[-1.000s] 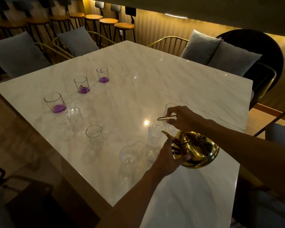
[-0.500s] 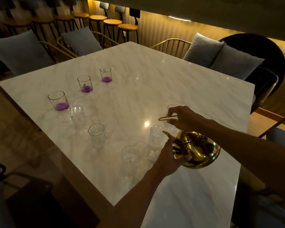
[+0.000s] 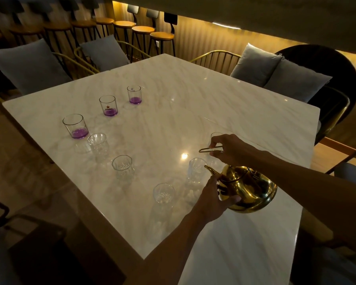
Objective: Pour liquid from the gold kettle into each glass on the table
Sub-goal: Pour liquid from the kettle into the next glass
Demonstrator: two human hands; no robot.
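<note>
Standing on the table point(image 3: 193, 95): eight glasses, three holding purple liquid.

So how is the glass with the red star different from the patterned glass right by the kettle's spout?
The red-star glass has smooth, plain walls with a printed star; the patterned glass has cut, faceted walls and no print. The red-star glass holds a shallow layer of purple liquid, while the patterned glass shows no purple. The red-star glass stands far across the table; the patterned one stands beside the gold kettle. Both are clear and upright.
</note>
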